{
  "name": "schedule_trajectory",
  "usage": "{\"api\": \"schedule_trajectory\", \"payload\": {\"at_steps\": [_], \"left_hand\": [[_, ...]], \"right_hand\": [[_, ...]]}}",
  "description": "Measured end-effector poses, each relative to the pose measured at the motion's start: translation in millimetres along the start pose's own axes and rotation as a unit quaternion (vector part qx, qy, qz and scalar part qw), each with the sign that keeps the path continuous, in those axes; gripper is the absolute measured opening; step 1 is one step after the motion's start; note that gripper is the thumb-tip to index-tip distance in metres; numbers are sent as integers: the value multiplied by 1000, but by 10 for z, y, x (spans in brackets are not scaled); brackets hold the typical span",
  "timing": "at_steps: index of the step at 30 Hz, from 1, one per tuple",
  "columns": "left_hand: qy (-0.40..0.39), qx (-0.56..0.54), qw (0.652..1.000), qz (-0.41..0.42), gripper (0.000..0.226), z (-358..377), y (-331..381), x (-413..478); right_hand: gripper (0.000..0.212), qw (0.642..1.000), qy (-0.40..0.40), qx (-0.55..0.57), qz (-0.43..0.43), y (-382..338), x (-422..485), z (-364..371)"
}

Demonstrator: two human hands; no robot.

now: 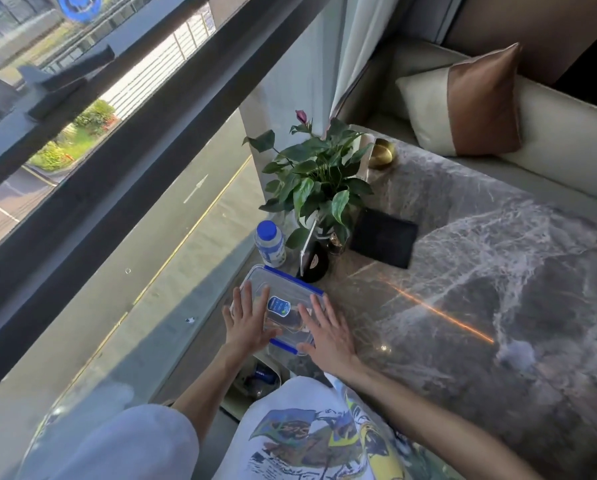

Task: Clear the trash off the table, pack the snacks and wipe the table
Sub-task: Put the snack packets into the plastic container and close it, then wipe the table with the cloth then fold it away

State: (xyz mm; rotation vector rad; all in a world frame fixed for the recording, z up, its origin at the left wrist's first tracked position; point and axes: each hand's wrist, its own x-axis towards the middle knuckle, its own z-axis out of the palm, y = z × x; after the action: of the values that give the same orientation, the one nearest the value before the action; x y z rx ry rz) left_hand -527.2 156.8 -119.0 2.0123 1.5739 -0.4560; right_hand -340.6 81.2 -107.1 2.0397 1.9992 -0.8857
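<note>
A clear plastic snack box (pixel 283 289) with a blue-trimmed lid and a blue label sits at the near left corner of the grey marble table (pixel 463 271). My left hand (pixel 248 318) lies flat on the lid's left side, fingers spread. On the lid's right side, my right hand (pixel 326 332) presses flat with its fingers apart. Snacks show dimly through the lid. A crumpled pale wipe or tissue (pixel 517 355) lies on the table at the right.
A bottle with a blue cap (pixel 269 242) stands behind the box, next to a potted plant (pixel 317 181) and a dark jar (pixel 314 261). A black square mat (pixel 383 242), a gold dish (pixel 381 154), a sofa cushion (pixel 463 102). A bin with trash (pixel 259 375) sits below the table edge.
</note>
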Motion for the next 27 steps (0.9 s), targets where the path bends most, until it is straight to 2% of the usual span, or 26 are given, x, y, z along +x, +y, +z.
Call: {"api": "schedule_trajectory", "payload": {"at_steps": [6, 10, 12, 14, 16, 19, 22, 27], "left_hand": [[4, 4, 1000, -17, 105, -7, 59, -6], [18, 17, 998, -63, 104, -26, 229, -56], [46, 39, 994, -94, 88, -72, 455, -132], [94, 66, 991, -68, 52, -150, 794, -213], [118, 17, 993, -8, 29, -232, 1216, -209], [84, -101, 991, 40, 29, -362, 1862, 12], [67, -157, 985, 36, 26, -518, 2404, 442], [38, -176, 984, 1, 25, -688, 2888, 1234]], "right_hand": [[86, 1000, -6, 14, 12, -66, -17, -32], [81, 999, 14, 38, -7, -10, -39, -126], [72, 994, 53, 93, -13, 128, -65, -236], [64, 985, 105, 134, 6, 364, -121, -397], [55, 975, 145, 159, 54, 699, -175, -601], [44, 963, 136, 172, 156, 1322, -158, -878], [41, 953, 101, 174, 226, 1871, -2, -1086], [41, 955, 61, 168, 235, 2354, 409, -1319]]}}
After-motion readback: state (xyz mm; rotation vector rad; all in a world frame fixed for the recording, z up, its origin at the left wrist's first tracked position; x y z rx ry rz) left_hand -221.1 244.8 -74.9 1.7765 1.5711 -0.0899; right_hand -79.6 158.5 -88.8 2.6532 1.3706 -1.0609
